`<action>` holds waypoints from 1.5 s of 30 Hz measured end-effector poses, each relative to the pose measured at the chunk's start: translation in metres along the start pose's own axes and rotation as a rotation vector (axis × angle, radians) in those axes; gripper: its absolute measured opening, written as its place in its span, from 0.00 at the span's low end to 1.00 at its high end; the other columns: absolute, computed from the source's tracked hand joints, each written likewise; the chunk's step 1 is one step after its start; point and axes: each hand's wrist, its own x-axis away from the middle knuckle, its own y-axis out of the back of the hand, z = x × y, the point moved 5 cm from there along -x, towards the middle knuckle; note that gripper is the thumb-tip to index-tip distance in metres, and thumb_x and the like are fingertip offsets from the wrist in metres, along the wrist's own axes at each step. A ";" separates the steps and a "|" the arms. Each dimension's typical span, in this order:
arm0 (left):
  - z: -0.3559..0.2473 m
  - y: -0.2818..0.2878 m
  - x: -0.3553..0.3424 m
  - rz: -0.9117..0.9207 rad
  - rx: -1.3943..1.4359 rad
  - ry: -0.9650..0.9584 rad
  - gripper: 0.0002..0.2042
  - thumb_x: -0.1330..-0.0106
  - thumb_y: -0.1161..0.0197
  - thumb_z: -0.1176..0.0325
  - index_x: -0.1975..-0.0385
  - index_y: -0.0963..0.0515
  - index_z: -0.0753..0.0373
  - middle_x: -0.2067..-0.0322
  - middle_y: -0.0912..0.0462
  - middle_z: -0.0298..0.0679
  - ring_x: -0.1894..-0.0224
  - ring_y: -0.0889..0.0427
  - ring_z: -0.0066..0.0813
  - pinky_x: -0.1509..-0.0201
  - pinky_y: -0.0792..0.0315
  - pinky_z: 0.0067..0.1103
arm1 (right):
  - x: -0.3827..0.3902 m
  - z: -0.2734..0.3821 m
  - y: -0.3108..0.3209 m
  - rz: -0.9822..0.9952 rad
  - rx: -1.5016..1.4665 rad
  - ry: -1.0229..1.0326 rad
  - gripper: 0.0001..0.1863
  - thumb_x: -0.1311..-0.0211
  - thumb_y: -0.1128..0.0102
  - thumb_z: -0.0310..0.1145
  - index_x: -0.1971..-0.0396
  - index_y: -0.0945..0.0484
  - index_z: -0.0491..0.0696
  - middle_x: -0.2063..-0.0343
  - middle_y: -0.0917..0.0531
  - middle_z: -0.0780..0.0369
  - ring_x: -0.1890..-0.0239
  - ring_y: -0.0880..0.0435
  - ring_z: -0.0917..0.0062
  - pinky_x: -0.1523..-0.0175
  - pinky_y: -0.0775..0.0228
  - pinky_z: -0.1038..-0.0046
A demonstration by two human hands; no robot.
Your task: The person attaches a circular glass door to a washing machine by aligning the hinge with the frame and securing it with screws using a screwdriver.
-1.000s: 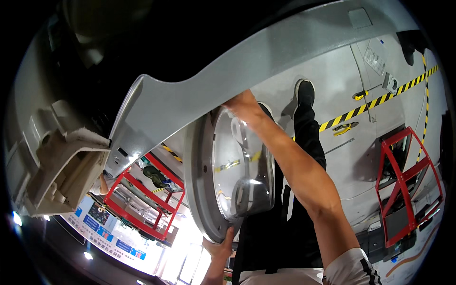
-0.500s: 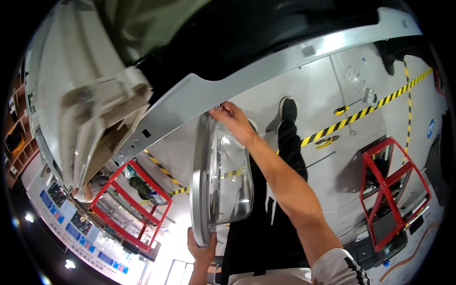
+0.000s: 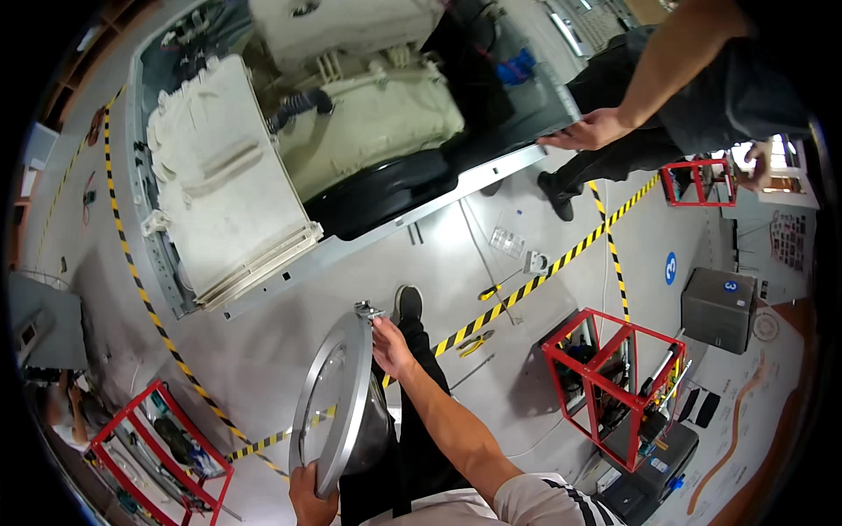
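Observation:
A round washing machine door (image 3: 358,399), with a silver ring and a clear glass bowl, is tilted on edge in front of my legs. My left hand (image 3: 313,495) grips the ring at its lower end, fingers curled over the rim. Near the top, my right hand (image 3: 392,349) holds the door's edge beside a metal hinge (image 3: 368,310); part of its grip is hidden behind the ring. Beyond stands the opened machine (image 3: 386,210), its silver front edge apart from the door. Inside it are a pale plastic tub (image 3: 377,131) and a white drawer housing (image 3: 219,175).
A co-worker's hand (image 3: 586,131) rests on the machine's right corner. Pliers (image 3: 475,343), a yellow-handled screwdriver (image 3: 489,292) and a clear tray (image 3: 508,242) lie on the floor. Red-framed tool carts (image 3: 614,386) stand at right and lower left. Yellow-black tape (image 3: 561,263) crosses the floor.
The door has come away from the machine's front edge and turned, showing its ring more face-on. My view has drawn back, and a co-worker's hand now shows on the machine.

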 end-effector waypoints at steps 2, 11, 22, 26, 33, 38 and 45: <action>-0.012 0.007 0.000 0.022 0.010 0.011 0.23 0.58 0.37 0.77 0.58 0.30 0.68 0.70 0.29 0.51 0.66 0.27 0.52 0.63 0.32 0.34 | 0.006 0.004 -0.004 0.017 -0.043 0.013 0.18 0.42 0.42 0.43 0.55 0.30 0.52 0.59 0.24 0.68 0.55 0.27 0.77 0.48 0.37 0.71; -0.037 0.029 0.002 0.028 -0.008 -0.094 0.22 0.59 0.38 0.79 0.59 0.30 0.70 0.70 0.30 0.50 0.66 0.28 0.51 0.63 0.32 0.34 | 0.016 0.008 -0.009 0.002 -0.138 0.022 0.22 0.43 0.42 0.43 0.48 0.31 0.55 0.55 0.26 0.68 0.51 0.29 0.76 0.46 0.37 0.70; -0.040 0.029 -0.008 0.178 -0.148 -0.101 0.22 0.57 0.36 0.76 0.57 0.29 0.65 0.68 0.28 0.49 0.66 0.26 0.51 0.63 0.31 0.34 | 0.039 -0.008 0.021 -0.033 -0.269 0.006 0.28 0.45 0.42 0.46 0.43 0.36 0.62 0.53 0.29 0.75 0.50 0.33 0.84 0.48 0.44 0.74; -0.033 0.028 -0.014 0.167 -0.212 -0.176 0.26 0.59 0.36 0.75 0.54 0.30 0.63 0.69 0.29 0.48 0.66 0.27 0.48 0.63 0.32 0.34 | 0.043 -0.014 0.036 -0.101 -0.115 -0.042 0.30 0.44 0.42 0.50 0.42 0.37 0.59 0.50 0.30 0.72 0.49 0.33 0.81 0.46 0.42 0.70; -0.011 0.036 -0.017 0.121 -0.268 -0.218 0.28 0.60 0.36 0.75 0.52 0.31 0.63 0.67 0.30 0.48 0.63 0.28 0.48 0.60 0.32 0.34 | 0.068 -0.013 0.050 -0.171 0.226 -0.136 0.37 0.43 0.42 0.51 0.38 0.43 0.49 0.45 0.32 0.61 0.43 0.34 0.72 0.44 0.39 0.64; -0.005 0.050 -0.019 0.071 -0.143 -0.078 0.27 0.58 0.37 0.77 0.52 0.30 0.63 0.67 0.30 0.45 0.62 0.29 0.45 0.59 0.32 0.32 | 0.091 -0.012 0.059 -0.168 0.414 -0.190 0.31 0.41 0.42 0.45 0.41 0.40 0.47 0.51 0.27 0.63 0.49 0.26 0.73 0.47 0.36 0.67; 0.023 0.067 0.014 -0.050 -0.057 0.060 0.26 0.57 0.38 0.76 0.52 0.30 0.59 0.67 0.30 0.43 0.61 0.29 0.44 0.58 0.31 0.32 | 0.132 0.013 0.045 -0.158 0.771 -0.250 0.29 0.39 0.45 0.44 0.42 0.39 0.47 0.56 0.23 0.62 0.54 0.22 0.74 0.53 0.31 0.74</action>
